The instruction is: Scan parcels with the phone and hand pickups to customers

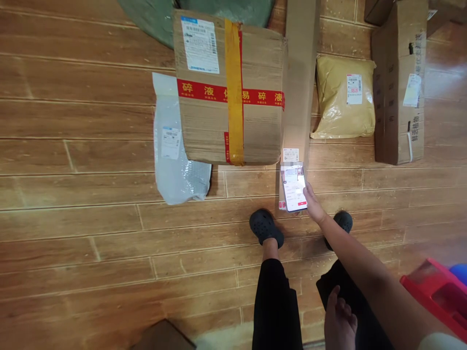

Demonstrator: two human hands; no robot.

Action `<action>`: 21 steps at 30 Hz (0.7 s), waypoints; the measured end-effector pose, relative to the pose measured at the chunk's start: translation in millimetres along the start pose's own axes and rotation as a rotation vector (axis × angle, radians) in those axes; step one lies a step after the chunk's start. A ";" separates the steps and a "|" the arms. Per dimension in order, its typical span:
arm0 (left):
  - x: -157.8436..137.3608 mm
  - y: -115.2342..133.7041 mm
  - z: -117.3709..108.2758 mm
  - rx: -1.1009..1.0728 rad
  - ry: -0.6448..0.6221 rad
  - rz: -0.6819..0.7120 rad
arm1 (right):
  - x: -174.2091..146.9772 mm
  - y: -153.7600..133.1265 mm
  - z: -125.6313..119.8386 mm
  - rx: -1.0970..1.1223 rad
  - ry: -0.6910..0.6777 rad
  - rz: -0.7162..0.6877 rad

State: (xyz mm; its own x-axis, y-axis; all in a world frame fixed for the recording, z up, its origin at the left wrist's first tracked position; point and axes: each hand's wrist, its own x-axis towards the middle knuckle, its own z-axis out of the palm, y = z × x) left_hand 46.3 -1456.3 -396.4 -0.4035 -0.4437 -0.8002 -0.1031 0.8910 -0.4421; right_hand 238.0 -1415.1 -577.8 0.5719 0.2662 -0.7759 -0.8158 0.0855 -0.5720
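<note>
In my right hand [314,203] is a smartphone [295,189], its lit screen facing up at me; the fingers close round its right edge. Its screen has a camera picture at the top, text lines and a red button. Beneath the phone lies a long narrow cardboard box [299,87], with a white label [291,154] just past the phone's top edge. Low in the view, my left hand [340,318] hangs near my dark trouser leg. Its index finger is stretched out and the other fingers are loosely curled, with nothing visible in them.
A large taped carton [204,126] lies partly over a white padded mailer [166,177], with a green sack [149,19] behind. To the right are a yellow parcel [343,116] and another carton [388,141]. A red plastic item [426,282] stands lower right; a dark box corner [164,335] shows below.
</note>
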 end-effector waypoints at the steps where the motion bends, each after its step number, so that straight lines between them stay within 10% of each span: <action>1: 0.5 -0.2 -0.6 0.000 0.002 0.005 | -1.6 -2.9 0.6 -0.001 -0.024 0.001; 21: 22.2 -3.0 -22.7 0.001 -0.104 0.026 | -19.6 -19.0 -0.2 -0.091 -0.166 -0.025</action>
State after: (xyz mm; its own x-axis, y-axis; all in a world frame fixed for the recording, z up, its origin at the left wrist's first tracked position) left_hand 17.0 -1466.6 -403.7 -0.3092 -0.4285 -0.8490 -0.0928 0.9021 -0.4215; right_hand 242.3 -1422.2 -551.8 0.5636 0.4207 -0.7109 -0.7861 0.0088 -0.6180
